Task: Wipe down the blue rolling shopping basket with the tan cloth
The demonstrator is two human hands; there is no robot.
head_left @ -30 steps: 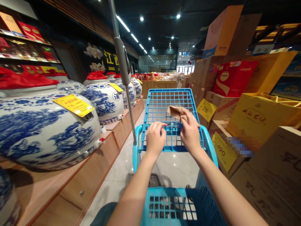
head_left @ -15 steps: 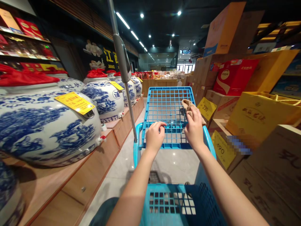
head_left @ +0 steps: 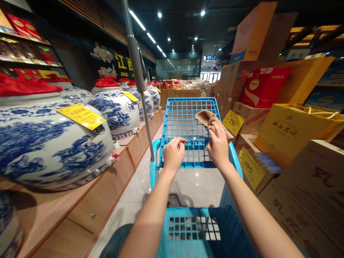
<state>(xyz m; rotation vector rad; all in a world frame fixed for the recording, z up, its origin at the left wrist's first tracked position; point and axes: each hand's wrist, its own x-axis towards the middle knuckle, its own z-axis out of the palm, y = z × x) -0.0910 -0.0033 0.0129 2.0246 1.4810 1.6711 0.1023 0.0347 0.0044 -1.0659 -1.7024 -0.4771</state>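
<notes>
A blue plastic shopping cart with an upper grid basket stands in front of me. My right hand is closed on a crumpled brown cloth over the right side of the grid. Part of the cloth sticks out ahead of the fingers and part to the right. Over the left side of the grid is my left hand, its fingers curled inward. Whatever lies under those fingers is hidden. Below my forearms shows the cart's lower basket. A metal pole rises at the cart's left side.
Large blue-and-white porcelain jars with red cloth tops line a wooden ledge on the left. Stacked cartons, a red box and a yellow gift bag crowd the right side. A goods counter stands ahead.
The brown cloth now spreads further left and forward from my right hand. My left hand keeps its curled pose over the grid. The whole view has shifted slightly.
</notes>
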